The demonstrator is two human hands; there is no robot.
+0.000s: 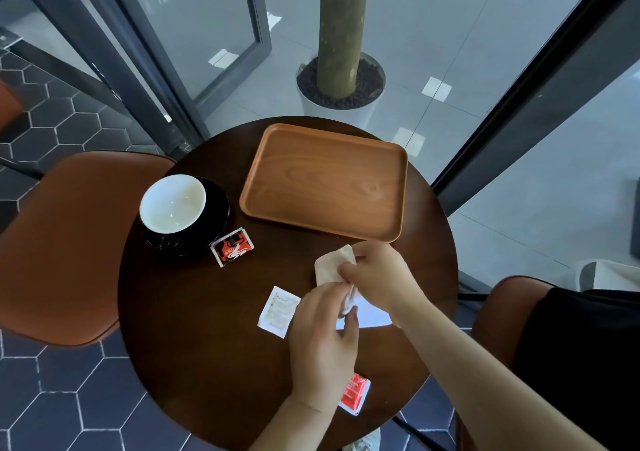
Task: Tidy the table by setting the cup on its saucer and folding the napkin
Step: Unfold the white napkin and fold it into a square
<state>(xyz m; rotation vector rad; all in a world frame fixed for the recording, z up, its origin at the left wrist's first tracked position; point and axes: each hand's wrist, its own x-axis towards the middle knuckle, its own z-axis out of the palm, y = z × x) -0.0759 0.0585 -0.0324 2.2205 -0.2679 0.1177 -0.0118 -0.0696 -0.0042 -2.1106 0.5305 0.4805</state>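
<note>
Both hands (322, 329) (377, 274) over table, apparently pinching napkin (330, 267).

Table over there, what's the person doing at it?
A person is folding the napkin on the round table. The left hand and the right hand both pinch it, and it is only partly folded. The cup already sits on its saucer at the left. A wooden tray lies beyond the hands, with nothing on it.
</note>
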